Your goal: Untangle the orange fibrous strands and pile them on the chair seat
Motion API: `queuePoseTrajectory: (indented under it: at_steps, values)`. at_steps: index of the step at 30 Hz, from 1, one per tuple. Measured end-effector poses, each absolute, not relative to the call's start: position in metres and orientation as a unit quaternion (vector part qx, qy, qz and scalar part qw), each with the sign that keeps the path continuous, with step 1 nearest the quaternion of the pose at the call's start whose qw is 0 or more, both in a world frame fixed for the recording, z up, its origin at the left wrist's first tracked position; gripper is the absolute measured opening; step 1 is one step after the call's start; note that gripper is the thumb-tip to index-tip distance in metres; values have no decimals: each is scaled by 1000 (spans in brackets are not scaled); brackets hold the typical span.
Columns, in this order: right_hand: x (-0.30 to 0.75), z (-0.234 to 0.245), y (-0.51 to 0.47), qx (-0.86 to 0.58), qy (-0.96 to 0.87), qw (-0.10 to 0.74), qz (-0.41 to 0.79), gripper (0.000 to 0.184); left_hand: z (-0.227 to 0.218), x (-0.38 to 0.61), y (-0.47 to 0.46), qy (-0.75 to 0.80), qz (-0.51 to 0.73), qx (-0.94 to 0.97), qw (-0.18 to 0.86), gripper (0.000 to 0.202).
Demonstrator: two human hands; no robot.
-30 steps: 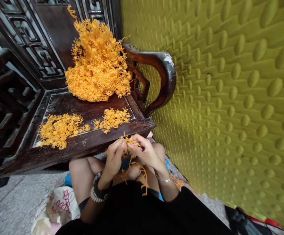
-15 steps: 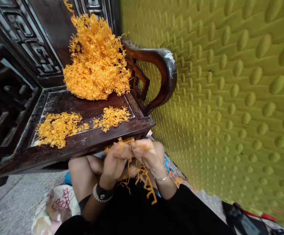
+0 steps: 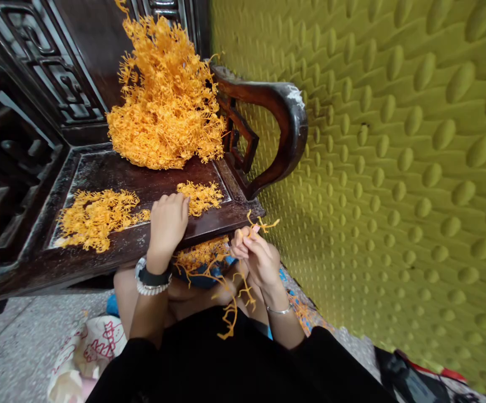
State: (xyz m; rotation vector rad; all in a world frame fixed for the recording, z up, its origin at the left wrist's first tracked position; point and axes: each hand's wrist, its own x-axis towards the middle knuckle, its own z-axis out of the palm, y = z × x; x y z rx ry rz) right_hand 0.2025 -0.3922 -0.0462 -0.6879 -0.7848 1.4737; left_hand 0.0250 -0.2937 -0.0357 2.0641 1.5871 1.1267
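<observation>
My left hand [image 3: 169,224] is over the front of the wooden seat, fingers curled down at the left edge of a small pile of orange plastic pieces [image 3: 203,198]. The back of the hand hides whatever its fingertips hold. In front of my lap, my right hand [image 3: 257,254] is closed on a branching orange plastic strand [image 3: 228,322]. Thin twigs of it hang below the hand, and a short end sticks up past the fingers. A wider loose pile of the pieces [image 3: 98,218] lies on the seat to the left.
A tall orange heap [image 3: 167,106] stands at the back of the dark wooden chair [image 3: 209,224], beside its curved armrest [image 3: 295,129]. More orange pieces [image 3: 203,254] sit in a blue container below the seat edge. A padded yellow-green wall [image 3: 394,168] runs along the right. A printed bag [image 3: 95,347] is at lower left.
My hands were together in front of my lap and are now apart. The left has moved up and left to the small pile; the right keeps the strand.
</observation>
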Motion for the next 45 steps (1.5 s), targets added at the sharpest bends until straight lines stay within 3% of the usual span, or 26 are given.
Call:
queuePoseTrajectory:
  at_steps: [4,7,11,13,15,21,28,34,41,45]
  values:
    - [204,-46,-386,-295,-315,671,602,15,-42,27,-271,599,284,745,76,29]
    - [206,-44,-384,-285,-344,686,574,11,-43,29,-275,604,307,729,98,30]
    - [210,-41,-383,-273,-386,682,558,12,-29,22,-306,408,340,799,284,32]
    - [209,-40,-381,-263,-399,682,553,13,-22,19,-325,262,288,822,415,43]
    - [207,-37,-380,-243,-405,687,552,12,-18,20,-339,210,237,817,481,46]
    - [202,-34,-378,-210,-399,705,548,8,-31,31,-351,228,191,775,558,31]
    - [226,-28,-375,-251,-361,766,469,9,-47,24,-355,223,197,707,641,41]
    - [246,-30,-376,-285,-321,777,460,11,-54,25,-362,246,197,707,633,39]
    - [276,-31,-396,-318,-318,786,424,13,-71,13,-369,320,290,682,591,48]
    - [319,-31,-437,-452,-357,710,406,14,-74,-14,-370,396,350,643,554,39]
